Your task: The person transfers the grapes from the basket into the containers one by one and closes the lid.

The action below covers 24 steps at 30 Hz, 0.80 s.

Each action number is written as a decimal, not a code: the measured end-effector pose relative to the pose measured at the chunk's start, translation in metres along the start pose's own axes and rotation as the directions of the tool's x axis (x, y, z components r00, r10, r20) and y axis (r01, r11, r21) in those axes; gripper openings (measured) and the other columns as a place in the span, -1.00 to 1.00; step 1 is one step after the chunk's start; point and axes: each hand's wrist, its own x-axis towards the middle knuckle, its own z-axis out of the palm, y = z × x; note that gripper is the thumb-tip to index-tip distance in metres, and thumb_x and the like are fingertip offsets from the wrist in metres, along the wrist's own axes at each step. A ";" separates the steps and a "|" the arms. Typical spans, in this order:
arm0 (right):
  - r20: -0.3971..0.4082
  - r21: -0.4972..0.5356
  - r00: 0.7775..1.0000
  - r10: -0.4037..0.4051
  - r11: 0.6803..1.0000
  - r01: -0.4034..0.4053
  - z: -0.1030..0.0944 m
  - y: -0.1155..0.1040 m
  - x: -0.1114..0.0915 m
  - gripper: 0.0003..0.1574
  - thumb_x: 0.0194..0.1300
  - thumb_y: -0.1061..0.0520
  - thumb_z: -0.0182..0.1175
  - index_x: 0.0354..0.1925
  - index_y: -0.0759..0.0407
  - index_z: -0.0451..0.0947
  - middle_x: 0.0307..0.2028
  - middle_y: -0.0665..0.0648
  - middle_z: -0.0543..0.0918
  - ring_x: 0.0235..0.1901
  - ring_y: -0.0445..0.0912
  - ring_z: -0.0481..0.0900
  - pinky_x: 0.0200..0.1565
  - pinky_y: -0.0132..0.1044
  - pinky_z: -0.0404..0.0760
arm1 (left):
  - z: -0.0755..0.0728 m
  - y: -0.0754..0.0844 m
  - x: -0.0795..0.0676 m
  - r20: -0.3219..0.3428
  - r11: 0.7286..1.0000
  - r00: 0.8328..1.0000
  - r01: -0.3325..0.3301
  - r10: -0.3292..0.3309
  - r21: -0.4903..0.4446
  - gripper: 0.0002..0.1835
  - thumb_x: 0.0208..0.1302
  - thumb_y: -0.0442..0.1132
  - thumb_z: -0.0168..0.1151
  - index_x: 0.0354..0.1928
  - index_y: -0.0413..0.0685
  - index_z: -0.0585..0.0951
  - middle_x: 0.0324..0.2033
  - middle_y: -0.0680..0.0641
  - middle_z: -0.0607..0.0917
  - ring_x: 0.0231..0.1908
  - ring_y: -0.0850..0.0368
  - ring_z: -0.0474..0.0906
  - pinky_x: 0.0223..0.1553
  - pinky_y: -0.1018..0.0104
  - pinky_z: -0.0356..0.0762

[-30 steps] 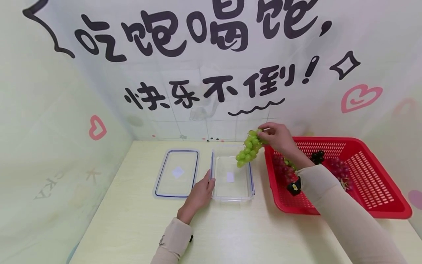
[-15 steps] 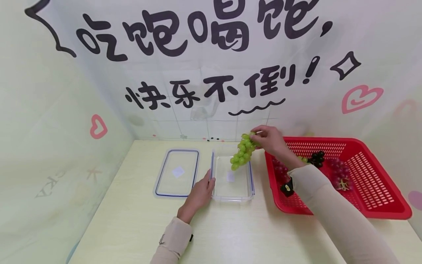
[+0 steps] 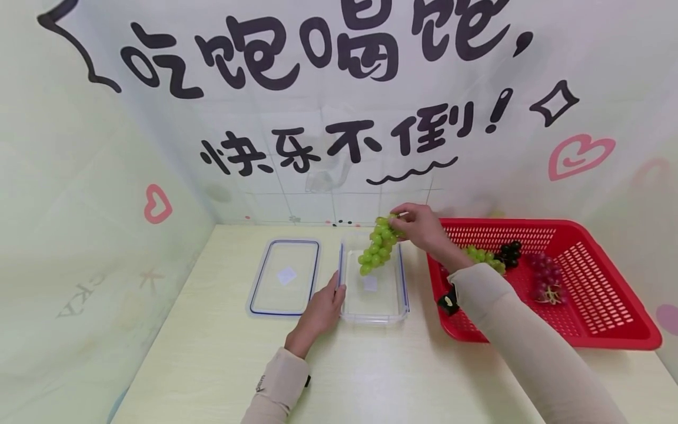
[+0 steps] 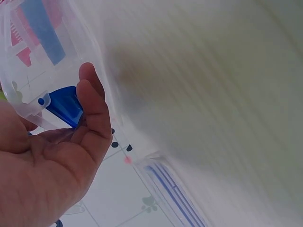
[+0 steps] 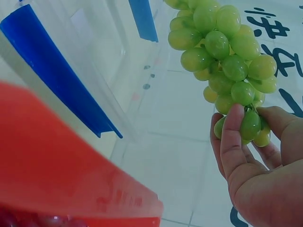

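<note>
My right hand (image 3: 421, 227) pinches a bunch of green grapes (image 3: 377, 246) near its stem end. The bunch hangs tilted over a clear lidless food container (image 3: 373, 319) with blue side clips; in the right wrist view the grapes (image 5: 220, 56) show between thumb and fingers (image 5: 232, 135). On the container's left side, my left hand (image 3: 320, 312) holds the wall. The left wrist view has the fingers (image 4: 94, 111) curled by a blue clip (image 4: 66, 105), the thumb mostly hidden.
A clear lid with a blue seal (image 3: 284, 278) lies left of the container. To the right stands a red basket (image 3: 593, 282) with green grapes (image 3: 484, 257), black grapes (image 3: 510, 253) and purple grapes (image 3: 547, 277). A printed wall sheet (image 3: 318, 206) closes off the back.
My right hand has carried the green grapes leftward and slightly down, further over the container. More of the basket's fruit shows now. The left hand has stayed in place.
</note>
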 end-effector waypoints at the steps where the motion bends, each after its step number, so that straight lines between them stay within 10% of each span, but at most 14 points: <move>1: -0.001 0.001 1.000 0.007 1.000 -0.007 0.001 0.000 0.000 -0.67 0.24 0.09 0.14 -0.03 0.15 0.49 -0.23 0.19 0.60 -0.34 -0.01 0.60 -0.31 -0.25 0.59 | 0.000 0.000 0.000 0.000 1.000 1.000 -0.001 0.001 -0.001 -0.42 0.43 -0.03 -0.28 0.36 -0.19 0.04 -0.23 -0.18 0.59 -0.05 0.03 0.45 0.01 0.06 0.36; 6: 0.002 0.013 1.000 0.030 0.999 -0.030 0.007 0.000 0.001 -0.71 0.23 0.11 0.15 -0.07 0.11 0.50 -0.26 0.19 0.57 -0.36 -0.02 0.60 -0.29 -0.22 0.59 | 0.000 0.000 0.000 -0.011 1.000 1.000 -0.014 0.014 0.000 -0.43 0.43 -0.04 -0.27 0.36 -0.20 0.06 0.05 -0.28 0.48 0.05 -0.01 0.42 0.03 0.04 0.35; 15: 0.035 0.037 0.999 0.030 0.999 -0.031 0.019 0.000 0.005 -0.70 0.23 0.10 0.15 -0.06 0.13 0.50 -0.22 0.16 0.58 -0.32 -0.03 0.60 -0.33 -0.31 0.59 | -0.001 0.000 0.000 0.008 1.000 1.000 -0.011 0.011 0.004 -0.43 0.43 -0.06 -0.28 0.36 -0.22 0.04 -0.58 -0.07 0.46 -0.30 0.06 0.44 -0.20 0.16 0.38; 24: 0.053 0.044 0.996 0.075 0.996 -0.077 0.029 0.001 0.007 -0.72 0.22 0.11 0.16 -0.08 0.12 0.50 -0.24 0.19 0.58 -0.34 -0.02 0.60 -0.27 -0.21 0.59 | -0.001 -0.001 -0.001 0.008 1.000 1.000 -0.019 0.019 -0.007 -0.42 0.43 -0.04 -0.29 0.36 -0.22 0.04 -0.66 0.00 0.38 -0.34 0.08 0.46 -0.23 0.19 0.38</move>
